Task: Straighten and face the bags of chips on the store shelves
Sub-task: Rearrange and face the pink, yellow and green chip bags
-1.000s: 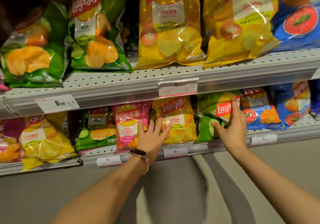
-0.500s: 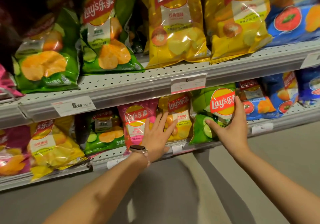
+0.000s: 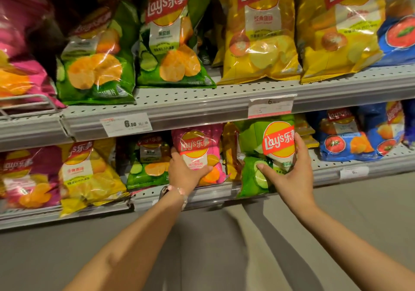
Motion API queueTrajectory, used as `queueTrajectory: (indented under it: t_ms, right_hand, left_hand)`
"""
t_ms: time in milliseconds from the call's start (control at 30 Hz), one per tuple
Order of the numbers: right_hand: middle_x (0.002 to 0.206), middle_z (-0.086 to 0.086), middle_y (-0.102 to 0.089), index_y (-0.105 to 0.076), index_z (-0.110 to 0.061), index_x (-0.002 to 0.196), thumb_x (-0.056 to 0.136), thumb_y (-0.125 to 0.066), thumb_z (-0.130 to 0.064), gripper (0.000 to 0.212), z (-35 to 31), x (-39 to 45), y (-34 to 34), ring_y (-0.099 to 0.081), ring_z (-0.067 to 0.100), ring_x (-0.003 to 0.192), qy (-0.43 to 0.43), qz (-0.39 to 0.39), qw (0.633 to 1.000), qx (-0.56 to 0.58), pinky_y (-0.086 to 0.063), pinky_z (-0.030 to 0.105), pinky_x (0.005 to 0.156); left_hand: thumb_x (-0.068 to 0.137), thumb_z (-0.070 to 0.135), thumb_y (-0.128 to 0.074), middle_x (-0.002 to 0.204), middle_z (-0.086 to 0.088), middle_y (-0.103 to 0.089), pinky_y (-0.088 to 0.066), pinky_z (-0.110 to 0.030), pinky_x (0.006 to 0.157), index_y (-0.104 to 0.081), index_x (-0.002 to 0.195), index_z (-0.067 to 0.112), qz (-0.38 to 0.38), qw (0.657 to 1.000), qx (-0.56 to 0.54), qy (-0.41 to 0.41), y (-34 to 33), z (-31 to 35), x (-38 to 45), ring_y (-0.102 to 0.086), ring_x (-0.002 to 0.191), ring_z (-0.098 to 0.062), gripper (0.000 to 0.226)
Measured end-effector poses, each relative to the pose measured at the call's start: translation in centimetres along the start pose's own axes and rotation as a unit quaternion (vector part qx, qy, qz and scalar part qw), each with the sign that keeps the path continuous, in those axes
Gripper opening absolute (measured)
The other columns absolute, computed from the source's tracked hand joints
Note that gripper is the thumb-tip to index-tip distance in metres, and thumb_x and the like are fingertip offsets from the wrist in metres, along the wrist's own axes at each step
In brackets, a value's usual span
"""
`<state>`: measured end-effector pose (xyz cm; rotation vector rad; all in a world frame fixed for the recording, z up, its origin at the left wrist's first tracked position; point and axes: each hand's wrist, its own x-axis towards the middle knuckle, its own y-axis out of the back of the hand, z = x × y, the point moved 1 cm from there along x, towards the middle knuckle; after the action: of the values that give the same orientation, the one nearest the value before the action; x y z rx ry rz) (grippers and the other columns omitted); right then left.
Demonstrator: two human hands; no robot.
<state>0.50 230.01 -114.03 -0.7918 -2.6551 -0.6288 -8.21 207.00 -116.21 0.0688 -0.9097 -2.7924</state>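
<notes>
Left hand [image 3: 184, 171] grip grasps pink bag [image 3: 197, 153]; right hand [image 3: 289, 174] grip grasps lime bag [image 3: 267, 153], which overhangs the shelf [image 3: 325, 167] lip. Judged risk: lime bag slides off below the grip, or squeezing crushes chips.

We see a price tag [image 3: 126, 124] reading 6.50 clipped to the upper rail at nine o'clock. A pink-edged label [image 3: 271, 106] hangs at one o'clock. A smaller tag [image 3: 354, 172] sits at three o'clock. Grey floor [image 3: 213, 245] fills six o'clock.
</notes>
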Motion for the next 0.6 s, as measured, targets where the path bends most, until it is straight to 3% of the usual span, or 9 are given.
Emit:
queueTrajectory:
  t_ms: [200,333,433,533,600]
  right_hand:
    - [0.140,0.003,-0.043,-0.027,-0.019,0.147,0.062,-0.087,-0.028,0.104,-0.9,-0.5,-0.8,-0.041,0.019,0.129,-0.007,0.000,1.000,-0.008,-0.038,0.036,0.106]
    - [0.140,0.008,-0.046,-0.024,-0.013,0.148,0.058,-0.088,-0.038,0.114,-1.2,-0.4,-1.4,-0.043,0.024,0.130,-0.041,0.013,0.999,-0.020,-0.039,0.045,0.106]
    - [0.137,0.010,-0.048,-0.028,-0.011,0.146,0.058,-0.087,-0.043,0.111,-1.5,-0.3,-1.8,-0.044,0.025,0.127,-0.052,0.041,0.997,-0.038,-0.039,0.039,0.104]
    - [0.121,0.007,-0.053,-0.045,-0.012,0.135,0.058,-0.087,-0.039,0.092,-2.1,-0.5,-2.5,-0.048,0.019,0.113,-0.036,0.045,0.996,-0.062,-0.038,0.026,0.088]
    - [0.109,0.004,-0.054,-0.055,-0.013,0.124,0.057,-0.088,-0.037,0.079,-2.7,-0.9,-3.1,-0.050,0.017,0.103,-0.020,0.029,0.997,-0.069,-0.037,0.023,0.081]
  left_hand:
    - [0.065,0.027,-0.088,0.109,-0.004,-0.062,-0.050,-0.032,0.079,-0.044,0.116,0.012,0.019,0.995,-0.090,-0.045,0.5,-0.3,-0.4,-0.061,0.100,-0.024,0.069]
    - [0.065,0.020,-0.088,0.096,0.010,-0.063,-0.049,-0.017,0.069,-0.047,0.106,0.022,0.023,0.982,-0.170,-0.075,2.3,-0.2,-0.9,-0.064,0.088,-0.005,0.058]
    - [0.062,0.019,-0.089,0.091,0.014,-0.063,-0.046,-0.008,0.063,-0.049,0.101,0.024,0.052,0.976,-0.194,-0.086,4.0,0.1,-1.0,-0.060,0.075,0.013,0.056]
    - [0.057,0.024,-0.091,0.091,0.013,-0.062,-0.046,-0.015,0.067,-0.049,0.102,0.023,0.074,0.977,-0.191,-0.062,6.1,-0.5,-1.1,-0.061,0.076,0.008,0.061]
    - [0.057,0.025,-0.091,0.100,0.008,-0.062,-0.048,-0.024,0.075,-0.049,0.119,0.020,0.072,0.980,-0.181,-0.048,7.5,-1.7,-1.5,-0.061,0.088,-0.005,0.075]
